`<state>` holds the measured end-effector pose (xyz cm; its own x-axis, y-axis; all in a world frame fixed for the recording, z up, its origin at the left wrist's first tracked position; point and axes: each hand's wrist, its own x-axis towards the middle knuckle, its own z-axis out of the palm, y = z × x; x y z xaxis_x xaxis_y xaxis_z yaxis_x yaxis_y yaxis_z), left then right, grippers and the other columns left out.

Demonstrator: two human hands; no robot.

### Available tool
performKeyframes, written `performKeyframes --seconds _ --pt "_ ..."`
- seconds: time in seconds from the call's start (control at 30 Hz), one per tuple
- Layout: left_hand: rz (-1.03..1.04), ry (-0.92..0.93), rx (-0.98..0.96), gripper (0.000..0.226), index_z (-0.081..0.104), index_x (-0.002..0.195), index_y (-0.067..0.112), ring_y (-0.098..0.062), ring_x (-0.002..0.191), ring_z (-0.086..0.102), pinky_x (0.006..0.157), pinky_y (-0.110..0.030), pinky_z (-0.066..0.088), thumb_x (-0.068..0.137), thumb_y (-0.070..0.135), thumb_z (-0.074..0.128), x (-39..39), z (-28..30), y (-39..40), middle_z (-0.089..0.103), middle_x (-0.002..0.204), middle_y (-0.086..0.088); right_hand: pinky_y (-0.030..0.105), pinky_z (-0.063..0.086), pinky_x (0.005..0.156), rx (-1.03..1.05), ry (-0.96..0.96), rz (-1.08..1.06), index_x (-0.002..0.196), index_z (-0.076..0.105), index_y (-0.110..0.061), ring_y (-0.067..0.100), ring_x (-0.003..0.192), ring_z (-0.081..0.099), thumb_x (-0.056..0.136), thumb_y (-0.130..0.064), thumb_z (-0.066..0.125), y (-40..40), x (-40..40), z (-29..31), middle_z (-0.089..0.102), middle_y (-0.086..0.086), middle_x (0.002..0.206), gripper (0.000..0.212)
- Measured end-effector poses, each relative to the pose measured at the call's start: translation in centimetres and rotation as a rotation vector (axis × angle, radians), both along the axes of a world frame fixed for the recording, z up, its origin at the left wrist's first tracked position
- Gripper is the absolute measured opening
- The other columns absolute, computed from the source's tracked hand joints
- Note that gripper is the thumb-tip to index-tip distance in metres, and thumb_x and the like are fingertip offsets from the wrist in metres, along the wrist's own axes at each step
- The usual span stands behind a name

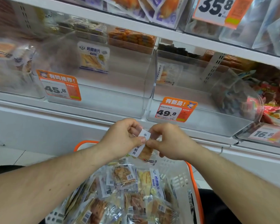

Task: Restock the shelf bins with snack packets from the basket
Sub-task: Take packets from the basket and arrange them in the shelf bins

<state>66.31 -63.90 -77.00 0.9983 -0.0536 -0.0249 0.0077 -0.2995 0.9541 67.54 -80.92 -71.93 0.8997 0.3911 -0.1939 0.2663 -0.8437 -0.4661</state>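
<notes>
Nearest the head cam, a white basket [183, 178] w/ orange rim is seen low in frame, piled w/ clear snack packets [128, 188]; one blue-striped pack [155, 180] on top reads 烤鳕鱼片. Just above the pile, one packet [141, 147] is held between both hands: left hand [121, 138] pinches its white label strip w/ thumb & curled fingers, right hand [166, 141] is curled round its right side; chars 中 and 鱿鱼 are legible on the strip. White shelving is seen ahead, pale tiled floor at lower left. Two clear bins sit side by side on the shelf, walls touching: left bin [103, 97] is nearly bare, w/ one 烤鳕鱼片 pack [94, 58] upright at its back and an orange tag [59, 85] reading 有鸣推荐! 45.8; right bin [200, 120] holds one packet [166, 73] at back left, its tag [176, 109] reads 有新品! 49.8. Further tags are read as 16.8 [263, 134] at right and 35.8 [220, 8] on the shelf above. Both bin fronts are open at top, w/ free room above their front lips; hands are just below the shelf edge [55, 109].
</notes>
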Motion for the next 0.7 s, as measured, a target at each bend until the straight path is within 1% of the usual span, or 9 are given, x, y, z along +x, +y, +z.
performKeyframes --seconds 0.07,0.17,0.27,0.33,0.4,0.47,0.57,0.63,0.7 --pt "-0.042 0.033 0.001 0.026 0.065 0.092 0.021 -0.018 0.076 0.065 0.079 -0.041 0.058 0.076 0.01 0.083 0.1 0.3 0.4 0.069 0.091 -0.005 0.022 0.047 0.05 0.029 0.005 -0.021 0.091 0.064 -0.021 0.019 0.057 0.069 0.093 -0.027 0.067 -0.2 0.1 0.0 0.07 -0.008 0.092 0.007" --pt "-0.196 0.148 0.115 0.029 0.069 0.101 0.025 -0.011 0.083 0.068 0.083 -0.036 0.057 0.077 0.018 0.083 0.2 0.7 1.5 0.072 0.1 0.004 0.023 0.05 0.052 0.071 0.0 -0.058 0.091 0.065 -0.02 0.021 0.057 0.069 0.093 -0.025 0.067 -0.5 0.1 0.4 0.07 -0.007 0.09 0.005" --pt "-0.242 0.207 0.187 0.017 0.073 0.09 0.02 -0.012 0.074 0.069 0.074 -0.034 0.06 0.081 0.007 0.078 0.2 1.0 1.8 0.074 0.086 0.003 0.025 0.052 0.056 0.097 -0.02 -0.095 0.087 0.068 -0.017 0.017 0.054 0.068 0.095 -0.022 0.064 -0.7 0.2 1.0 0.072 -0.002 0.085 0.01" --pt "-0.213 0.2 0.186 0.015 0.074 0.087 0.019 -0.018 0.072 0.071 0.076 -0.043 0.061 0.082 0.005 0.077 0.2 1.3 1.6 0.075 0.076 0.001 0.023 0.052 0.056 0.096 -0.052 -0.116 0.085 0.069 -0.016 0.015 0.054 0.068 0.096 -0.022 0.063 -0.7 0.3 1.3 0.073 0.001 0.081 0.014" --pt "-0.167 0.16 0.19 0.019 0.074 0.084 0.024 -0.015 0.066 0.07 0.074 -0.043 0.061 0.083 0.005 0.076 0.5 1.7 1.3 0.074 0.072 0.001 0.025 0.053 0.058 0.099 -0.088 -0.139 0.08 0.067 -0.021 0.014 0.054 0.067 0.095 -0.024 0.063 -0.7 0.5 1.7 0.073 0.0 0.079 0.016" --pt "-0.128 0.088 0.19 0.024 0.073 0.081 0.027 -0.01 0.059 0.065 0.068 -0.036 0.059 0.084 0.003 0.074 0.7 2.4 0.9 0.072 0.067 0.003 0.023 0.046 0.056 0.106 -0.122 -0.159 0.076 0.065 -0.024 0.01 0.051 0.062 0.095 -0.025 0.064 -0.8 0.6 2.5 0.071 -0.002 0.077 0.019" --pt "-0.092 -0.043 0.216 0.026 0.069 0.079 0.03 -0.009 0.059 0.065 0.067 -0.033 0.061 0.083 0.005 0.076 1.4 4.0 0.5 0.069 0.067 0.007 0.023 0.036 0.057 0.089 -0.195 -0.192 0.067 0.058 -0.022 0.006 0.057 0.053 0.092 -0.025 0.066 -1.1 0.9 4.8 0.061 -0.007 0.07 0.027" --pt "-0.084 -0.137 0.254 0.026 0.064 0.081 0.035 -0.003 0.057 0.064 0.068 -0.026 0.058 0.082 0.014 0.079 2.0 5.3 0.2 0.067 0.073 0.011 0.025 0.036 0.059 0.062 -0.253 -0.235 0.061 0.055 -0.02 0.013 0.066 0.056 0.09 -0.025 0.067 -1.5 1.3 6.7 0.056 -0.01 0.065 0.032" --pt "-0.067 -0.29 0.313 0.015 0.064 0.084 0.039 0.003 0.059 0.059 0.064 -0.013 0.048 0.084 0.03 0.076 2.8 6.5 0.1 0.066 0.074 0.016 0.026 0.038 0.056 0.057 -0.292 -0.299 0.065 0.063 -0.014 0.017 0.071 0.057 0.089 -0.025 0.067 -2.2 1.9 8.4 0.059 -0.007 0.065 0.026"
